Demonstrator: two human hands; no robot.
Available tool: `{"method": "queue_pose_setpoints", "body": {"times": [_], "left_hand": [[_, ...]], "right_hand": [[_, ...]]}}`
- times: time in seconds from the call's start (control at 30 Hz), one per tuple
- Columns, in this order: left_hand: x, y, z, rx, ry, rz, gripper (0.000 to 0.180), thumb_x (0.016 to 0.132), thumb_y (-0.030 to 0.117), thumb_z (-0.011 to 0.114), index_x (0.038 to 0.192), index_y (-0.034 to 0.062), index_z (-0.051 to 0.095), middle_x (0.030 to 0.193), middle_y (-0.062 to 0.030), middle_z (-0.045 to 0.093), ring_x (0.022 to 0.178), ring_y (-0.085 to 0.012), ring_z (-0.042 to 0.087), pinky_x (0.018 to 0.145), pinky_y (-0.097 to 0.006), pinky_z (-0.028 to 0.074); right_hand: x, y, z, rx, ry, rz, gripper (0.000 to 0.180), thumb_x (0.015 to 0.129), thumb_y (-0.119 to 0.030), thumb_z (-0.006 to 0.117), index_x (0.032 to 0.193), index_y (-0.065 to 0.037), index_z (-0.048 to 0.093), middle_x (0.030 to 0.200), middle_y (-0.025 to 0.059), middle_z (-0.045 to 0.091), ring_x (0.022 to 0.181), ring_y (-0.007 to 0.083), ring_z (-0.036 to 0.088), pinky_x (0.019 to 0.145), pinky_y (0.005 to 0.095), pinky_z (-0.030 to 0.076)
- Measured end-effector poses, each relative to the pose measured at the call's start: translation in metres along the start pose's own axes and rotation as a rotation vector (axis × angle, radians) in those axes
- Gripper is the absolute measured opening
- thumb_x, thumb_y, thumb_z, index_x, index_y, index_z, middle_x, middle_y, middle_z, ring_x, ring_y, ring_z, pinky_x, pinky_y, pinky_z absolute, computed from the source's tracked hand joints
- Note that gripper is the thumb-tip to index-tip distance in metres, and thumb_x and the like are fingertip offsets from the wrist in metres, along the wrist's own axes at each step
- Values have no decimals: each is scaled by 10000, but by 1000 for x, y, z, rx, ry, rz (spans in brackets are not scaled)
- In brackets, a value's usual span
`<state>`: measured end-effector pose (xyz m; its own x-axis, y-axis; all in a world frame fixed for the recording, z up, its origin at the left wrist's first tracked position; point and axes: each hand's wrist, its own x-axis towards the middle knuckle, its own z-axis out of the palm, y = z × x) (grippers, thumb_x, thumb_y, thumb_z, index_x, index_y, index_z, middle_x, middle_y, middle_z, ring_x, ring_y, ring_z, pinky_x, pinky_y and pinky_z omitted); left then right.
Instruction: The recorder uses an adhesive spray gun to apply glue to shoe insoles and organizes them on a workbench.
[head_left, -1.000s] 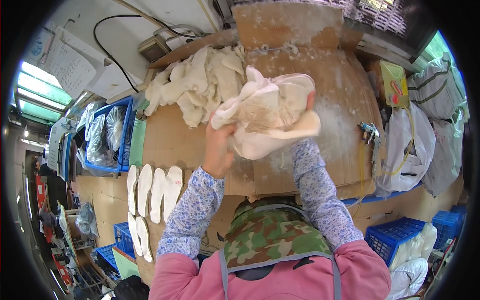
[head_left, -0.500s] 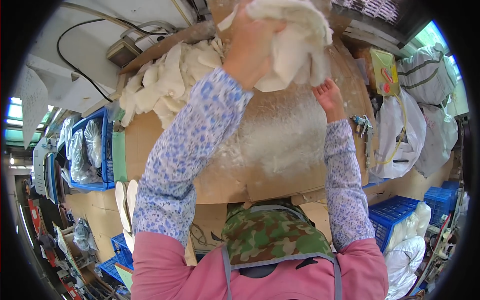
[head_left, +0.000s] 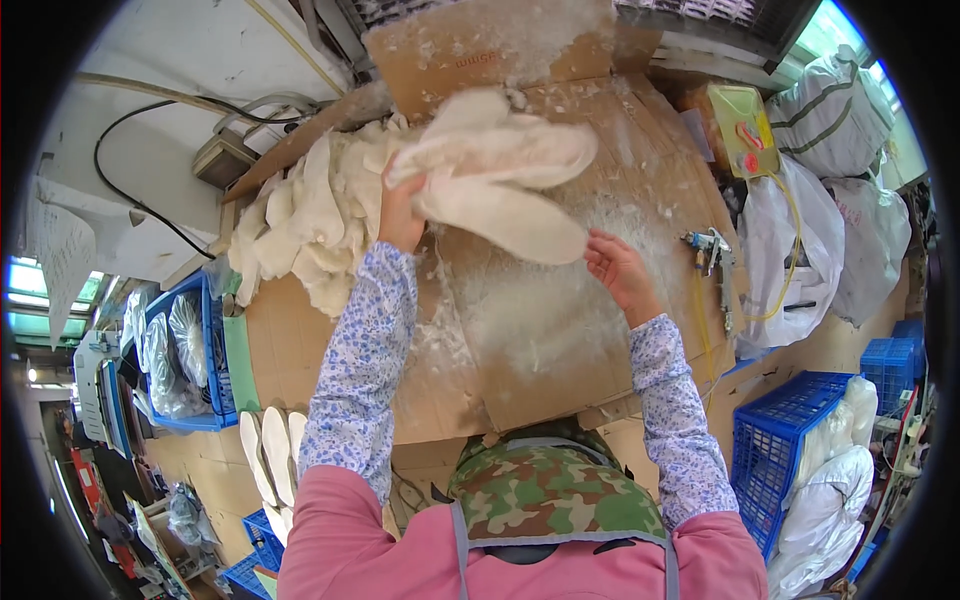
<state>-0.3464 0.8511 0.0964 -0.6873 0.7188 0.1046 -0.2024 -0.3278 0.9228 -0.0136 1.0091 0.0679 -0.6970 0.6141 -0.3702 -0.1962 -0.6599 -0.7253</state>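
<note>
Over the cardboard-covered bench, my left hand (head_left: 403, 208) is closed around one end of a small bunch of cream fleece insoles (head_left: 505, 215), which fan out to the right. Their upper pieces are slightly blurred and overlap. My right hand (head_left: 622, 272) has its fingers bent together at the rounded tip of the lowest insole, apparently pinching its edge. A heap of similar cream fleece pieces (head_left: 315, 205) lies to the left of my left hand, at the back of the bench.
Loose fluff coats the cardboard (head_left: 450, 385). On the right are a spray gun (head_left: 712, 250) with a yellow hose, a yellow canister (head_left: 738, 125) and white bags (head_left: 790, 235). Blue crates (head_left: 785, 455) stand at both sides. More pale insoles (head_left: 277, 450) stand at lower left.
The fleece bunch has come down and nearer from the far edge, and its insoles now spread apart. My left hand has lowered with it; my right hand has moved slightly nearer, meeting the lowest tip.
</note>
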Motion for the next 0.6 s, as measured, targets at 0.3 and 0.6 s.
{"method": "queue_pose_setpoints", "body": {"times": [0.3, 0.6], "left_hand": [[-74, 23, -27, 179, 371, -451, 829, 809, 103, 597, 1491, 144, 128, 1366, -169, 376, 1165, -291, 494, 889, -461, 439], [-105, 8, 17, 1137, 321, 229, 629, 752, 35, 586, 1348, 45, 387, 1295, -201, 402, 1205, -363, 418, 991, -444, 358]], "right_hand": [[9, 21, 21, -818, 108, -150, 433, 788, -214, 691, 1150, -8, 574, 1057, 97, 624, 806, 185, 634, 745, 306, 503], [44, 30, 42, -1598, 206, -213, 454, 704, -280, 713, 1076, -45, 601, 1083, 136, 569, 994, 312, 583, 827, 424, 474]]}}
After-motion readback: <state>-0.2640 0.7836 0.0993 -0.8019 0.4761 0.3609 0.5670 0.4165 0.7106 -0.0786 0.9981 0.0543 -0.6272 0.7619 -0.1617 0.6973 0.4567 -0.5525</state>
